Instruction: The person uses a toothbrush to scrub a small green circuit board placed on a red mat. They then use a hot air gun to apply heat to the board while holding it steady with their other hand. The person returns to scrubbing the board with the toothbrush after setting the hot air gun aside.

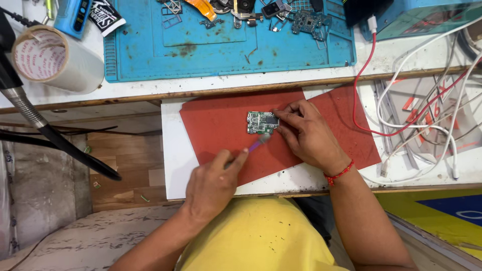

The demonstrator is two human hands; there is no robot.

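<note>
Two hands were busy over one small green circuit board (262,122), and we judged the step in hand to be the cleaning or brushing of this board. We saw the board lying flat on a red mat (216,125), which rested on a white pull-out shelf (171,165) below the edge of the worktop (226,80).

Our right hand (306,135) lay just to the right of the board, with its fingertips pressed on the board's right edge and upper corner, so that the board stayed pinned to the mat. Our left hand (213,183) was below and to the left, well closed, pinching a thin purple tool (258,143) between thumb and fingers. The tip of the tool touched the lower edge of the board; it looked like a small brush, but the tip was blurred and we could not be sure.

We thought the next move called for short, light strokes across the board, while the right hand kept it steady without covering the part to be worked.

Higher on the worktop lay a blue mat (226,47) with loose phone parts (301,20), a roll of clear tape (52,57), and white and red cables (416,105) at the right.
</note>
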